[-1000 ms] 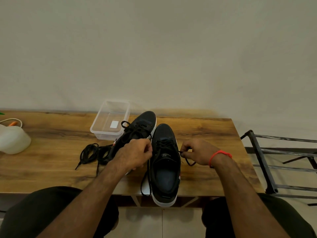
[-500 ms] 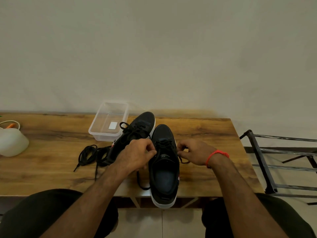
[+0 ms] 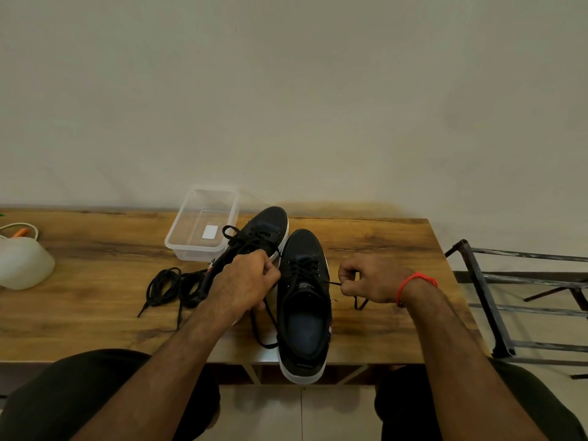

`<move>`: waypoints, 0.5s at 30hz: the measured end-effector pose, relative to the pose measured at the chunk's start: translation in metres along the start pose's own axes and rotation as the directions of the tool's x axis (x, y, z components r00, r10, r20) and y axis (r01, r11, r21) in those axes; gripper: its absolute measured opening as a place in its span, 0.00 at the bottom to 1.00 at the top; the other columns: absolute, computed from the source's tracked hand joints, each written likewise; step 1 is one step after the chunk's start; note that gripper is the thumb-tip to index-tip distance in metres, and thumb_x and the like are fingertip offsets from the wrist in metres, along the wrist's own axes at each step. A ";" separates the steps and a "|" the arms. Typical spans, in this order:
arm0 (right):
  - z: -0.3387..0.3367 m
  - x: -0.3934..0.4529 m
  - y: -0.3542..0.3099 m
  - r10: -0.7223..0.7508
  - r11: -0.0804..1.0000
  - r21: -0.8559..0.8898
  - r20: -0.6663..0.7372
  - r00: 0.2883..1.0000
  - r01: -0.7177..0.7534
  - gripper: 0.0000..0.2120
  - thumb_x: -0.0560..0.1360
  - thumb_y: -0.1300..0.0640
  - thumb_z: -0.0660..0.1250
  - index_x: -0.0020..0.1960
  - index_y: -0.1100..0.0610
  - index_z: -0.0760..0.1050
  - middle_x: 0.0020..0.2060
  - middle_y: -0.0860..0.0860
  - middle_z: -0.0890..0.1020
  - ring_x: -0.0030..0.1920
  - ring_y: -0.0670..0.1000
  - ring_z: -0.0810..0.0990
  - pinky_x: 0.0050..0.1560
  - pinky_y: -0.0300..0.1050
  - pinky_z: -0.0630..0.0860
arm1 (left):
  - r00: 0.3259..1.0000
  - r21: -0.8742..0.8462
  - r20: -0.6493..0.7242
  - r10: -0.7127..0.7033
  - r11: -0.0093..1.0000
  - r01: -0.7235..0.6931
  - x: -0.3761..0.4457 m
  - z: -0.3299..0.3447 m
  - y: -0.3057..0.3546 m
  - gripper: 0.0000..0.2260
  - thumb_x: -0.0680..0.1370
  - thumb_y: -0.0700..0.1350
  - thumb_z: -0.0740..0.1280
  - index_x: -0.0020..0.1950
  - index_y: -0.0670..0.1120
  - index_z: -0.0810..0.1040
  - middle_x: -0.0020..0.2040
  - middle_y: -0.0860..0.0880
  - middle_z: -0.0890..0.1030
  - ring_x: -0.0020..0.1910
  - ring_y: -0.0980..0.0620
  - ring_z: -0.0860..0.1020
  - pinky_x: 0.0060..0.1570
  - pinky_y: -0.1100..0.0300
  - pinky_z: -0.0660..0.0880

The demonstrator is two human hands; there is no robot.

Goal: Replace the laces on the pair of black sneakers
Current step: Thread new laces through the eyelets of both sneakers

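Two black sneakers with white soles stand side by side on the wooden table (image 3: 381, 243). The right sneaker (image 3: 304, 300) points away from me, its heel over the front edge. My left hand (image 3: 243, 283) grips one end of its black lace (image 3: 264, 326) at the left side. My right hand (image 3: 370, 278) pinches the other lace end, pulled out taut to the right of the eyelets. The left sneaker (image 3: 261, 232) lies behind my left hand, laced and partly hidden. A loose pile of black laces (image 3: 168, 286) lies to its left.
An empty clear plastic tub (image 3: 203, 224) stands at the back beside the left sneaker's toe. A white rounded container (image 3: 22, 261) sits at the table's left end. A dark metal rack (image 3: 515, 300) stands on the floor to the right.
My right hand has moved out to the right, drawing its lace end taut. My left hand shifted slightly left, still gripping the other end.
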State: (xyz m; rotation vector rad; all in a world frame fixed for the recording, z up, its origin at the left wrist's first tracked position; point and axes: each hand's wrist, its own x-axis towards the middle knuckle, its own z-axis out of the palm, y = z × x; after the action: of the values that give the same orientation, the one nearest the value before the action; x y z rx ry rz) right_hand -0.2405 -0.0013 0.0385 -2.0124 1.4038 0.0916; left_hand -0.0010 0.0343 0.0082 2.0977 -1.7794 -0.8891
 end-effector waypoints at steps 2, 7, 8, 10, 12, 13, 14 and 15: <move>0.001 0.001 0.001 0.011 1.000 -0.001 0.008 1.000 -0.011 0.08 0.77 0.57 0.69 0.40 0.53 0.73 0.47 0.55 0.81 0.42 0.47 0.73 0.44 0.43 0.72 | 1.000 -0.020 0.011 0.000 1.000 0.000 0.000 0.000 0.000 0.05 0.83 0.52 0.64 0.48 0.54 0.73 0.40 0.52 0.83 0.30 0.56 0.83 0.33 0.60 0.76; 0.003 0.006 0.007 0.025 0.998 0.053 -0.049 0.998 -0.022 0.06 0.79 0.55 0.67 0.46 0.57 0.78 0.47 0.53 0.83 0.47 0.51 0.79 0.49 0.47 0.78 | 0.997 -0.084 0.060 0.049 0.995 -0.044 0.001 -0.005 -0.002 0.04 0.84 0.50 0.62 0.50 0.53 0.74 0.41 0.52 0.84 0.30 0.54 0.83 0.32 0.60 0.76; 0.003 0.006 0.008 0.021 0.998 0.058 -0.067 0.998 -0.017 0.08 0.80 0.54 0.66 0.48 0.58 0.80 0.47 0.53 0.83 0.49 0.52 0.80 0.52 0.48 0.78 | 0.997 -0.094 0.053 0.060 0.994 -0.055 0.002 -0.006 -0.003 0.04 0.84 0.50 0.62 0.50 0.53 0.74 0.40 0.52 0.84 0.31 0.54 0.82 0.34 0.59 0.78; 0.002 0.006 0.009 0.009 0.998 0.064 -0.104 0.995 -0.002 0.10 0.81 0.52 0.66 0.49 0.57 0.81 0.46 0.52 0.84 0.50 0.51 0.81 0.53 0.48 0.79 | 0.997 -0.114 0.022 0.077 0.991 -0.074 0.004 -0.011 -0.004 0.04 0.83 0.50 0.64 0.49 0.54 0.75 0.38 0.52 0.83 0.33 0.56 0.81 0.36 0.58 0.79; -0.001 0.006 0.008 -0.004 0.993 0.115 -0.165 0.986 0.023 0.08 0.81 0.53 0.65 0.51 0.54 0.82 0.45 0.47 0.83 0.47 0.42 0.80 0.50 0.42 0.77 | 0.995 -0.190 0.024 0.098 0.978 -0.092 0.004 -0.018 -0.001 0.02 0.83 0.49 0.65 0.50 0.54 0.76 0.35 0.53 0.81 0.30 0.59 0.78 0.33 0.61 0.75; -0.003 0.005 0.006 -0.014 0.985 0.163 -0.209 0.978 0.049 0.08 0.82 0.56 0.64 0.51 0.52 0.82 0.44 0.45 0.83 0.44 0.38 0.79 0.47 0.39 0.75 | 0.993 -0.249 0.038 0.108 0.964 -0.096 0.003 -0.023 0.001 0.02 0.83 0.48 0.66 0.51 0.53 0.76 0.34 0.52 0.81 0.27 0.60 0.76 0.30 0.62 0.73; -0.005 0.004 0.003 -0.031 0.972 0.216 -0.261 0.965 0.089 0.09 0.82 0.58 0.63 0.52 0.50 0.82 0.43 0.44 0.83 0.40 0.35 0.78 0.44 0.37 0.73 | 0.992 -0.313 0.053 0.117 0.945 -0.095 0.000 -0.029 0.004 0.02 0.83 0.48 0.66 0.52 0.52 0.77 0.33 0.51 0.80 0.25 0.60 0.74 0.28 0.63 0.71; -0.007 0.003 0.000 -0.047 0.950 0.277 -0.320 0.946 0.141 0.10 0.82 0.60 0.63 0.52 0.49 0.81 0.43 0.45 0.84 0.36 0.36 0.76 0.42 0.38 0.73 | 0.990 -0.375 0.061 0.127 0.922 -0.096 -0.003 -0.035 0.007 0.03 0.83 0.48 0.66 0.53 0.51 0.78 0.33 0.51 0.80 0.24 0.58 0.73 0.26 0.63 0.69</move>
State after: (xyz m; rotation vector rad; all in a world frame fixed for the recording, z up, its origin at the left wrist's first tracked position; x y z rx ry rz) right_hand -0.2418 -0.0073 0.0427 -1.8901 1.4054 -0.4729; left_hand 0.0145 0.0288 0.0403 1.7257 -1.5972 -1.1910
